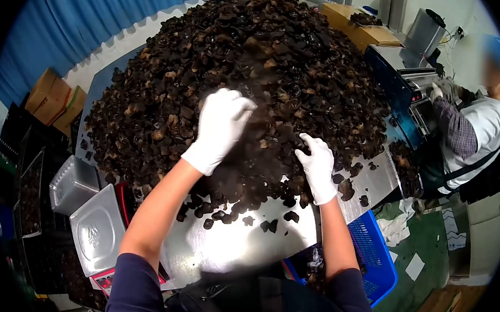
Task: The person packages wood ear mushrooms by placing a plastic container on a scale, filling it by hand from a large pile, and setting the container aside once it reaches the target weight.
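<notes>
While both gloved hands, left [220, 128] and right [317, 166], rake unclenched through dried fungus [256, 64], the blue basket [377, 260] holds scraps

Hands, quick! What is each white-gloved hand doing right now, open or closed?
Left hand: partly curled, resting on the pile of dark dried fungus; a grip cannot be told.
Right hand: fingers spread open, touching the pile's edge.

You look through a fisheye lens: the view bulges, its rim curves and the corners go black. Even, bright overhead light falls on the scene. The steel counter [238, 245] throws white glare at its near edge. Your left hand [220, 128] smears with motion blur; the far right edge looks soft.
</notes>
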Motion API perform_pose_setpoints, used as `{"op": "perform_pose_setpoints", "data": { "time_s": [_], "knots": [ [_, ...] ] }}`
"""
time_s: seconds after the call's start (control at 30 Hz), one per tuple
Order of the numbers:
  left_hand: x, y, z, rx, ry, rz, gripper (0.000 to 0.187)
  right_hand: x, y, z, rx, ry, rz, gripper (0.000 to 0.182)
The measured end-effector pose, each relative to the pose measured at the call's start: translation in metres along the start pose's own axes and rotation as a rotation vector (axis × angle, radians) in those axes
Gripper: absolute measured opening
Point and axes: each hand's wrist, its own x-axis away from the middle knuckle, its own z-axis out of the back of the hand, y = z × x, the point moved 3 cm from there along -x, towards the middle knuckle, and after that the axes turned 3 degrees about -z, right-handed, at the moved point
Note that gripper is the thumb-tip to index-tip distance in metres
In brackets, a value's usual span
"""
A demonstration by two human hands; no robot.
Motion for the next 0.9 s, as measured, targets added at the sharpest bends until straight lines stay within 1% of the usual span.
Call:
{"op": "perform_pose_setpoints", "data": {
  "time_s": [0.07,0.1,0.13,0.17,0.2,0.23,0.3,0.33,0.37,0.4,0.47,0.53,0.57,0.6,0.67,0.73,0.77,0.8,0.83,0.9],
  "knots": [
    [0.017,-0.017,0.017,-0.123,-0.039,0.040,0.013,-0.007,0.000,-0.012,-0.010,-0.032,0.025,0.035],
    [0.026,-0.024,0.023,-0.200,-0.069,0.085,0.014,-0.008,0.004,-0.016,-0.013,-0.030,0.025,0.035],
    [0.035,-0.031,0.028,-0.274,-0.144,0.174,0.017,-0.008,0.007,-0.018,-0.042,-0.011,0.054,0.030],
    [0.043,-0.034,0.031,-0.265,-0.143,0.225,0.021,-0.009,0.005,-0.016,-0.071,0.007,0.083,0.025],
    [0.050,-0.036,0.034,-0.254,-0.141,0.276,0.026,-0.008,0.006,-0.011,-0.102,0.046,0.075,0.012],
    [0.056,-0.035,0.036,-0.252,-0.140,0.276,0.026,-0.004,0.008,-0.005,-0.126,0.038,0.066,0.011],
    [0.069,-0.029,0.042,-0.249,-0.121,0.281,0.035,0.011,0.001,0.026,-0.177,0.059,0.077,0.010],
    [0.077,-0.028,0.044,-0.251,-0.164,0.285,0.039,0.025,-0.001,0.050,-0.199,0.033,0.091,0.009],
    [0.084,-0.026,0.050,-0.247,-0.154,0.259,0.039,0.042,-0.007,0.080,-0.216,-0.028,0.091,0.009],
    [0.091,-0.021,0.059,-0.242,-0.144,0.235,0.040,0.064,0.005,0.101,-0.106,-0.147,0.089,0.015],
    [0.108,-0.013,0.074,-0.219,-0.172,0.273,0.038,0.110,0.035,0.144,-0.048,-0.401,0.053,0.029],
    [0.124,0.007,0.078,-0.213,-0.193,0.276,0.035,0.131,0.039,0.188,0.107,-0.611,-0.267,0.043],
    [0.130,0.022,0.073,-0.132,-0.242,0.231,0.035,0.146,0.065,0.190,0.199,-0.435,-0.166,0.055],
    [0.134,0.042,0.065,-0.050,-0.291,0.186,0.034,0.146,0.062,0.193,0.377,-0.295,-0.211,0.068],
    [0.148,0.079,0.021,0.153,-0.643,0.153,0.030,0.155,0.112,0.161,0.230,0.008,-0.273,0.089],
    [0.160,0.126,-0.020,0.584,-0.635,0.131,0.033,0.139,0.113,0.134,0.295,0.089,-0.288,0.109],
    [0.187,0.145,-0.050,0.481,-0.658,-0.032,0.042,0.133,0.123,0.113,0.298,0.070,-0.237,0.125],
    [0.206,0.160,-0.073,0.374,-0.673,-0.193,0.052,0.129,0.121,0.096,0.258,0.077,-0.224,0.130],
    [0.194,0.167,-0.077,0.368,-0.668,-0.192,0.052,0.123,0.116,0.081,0.232,0.046,-0.204,0.130],
    [0.162,0.178,-0.076,0.143,-0.524,-0.376,0.052,0.113,0.097,0.061,0.143,0.005,-0.200,0.130]
  ]
}}
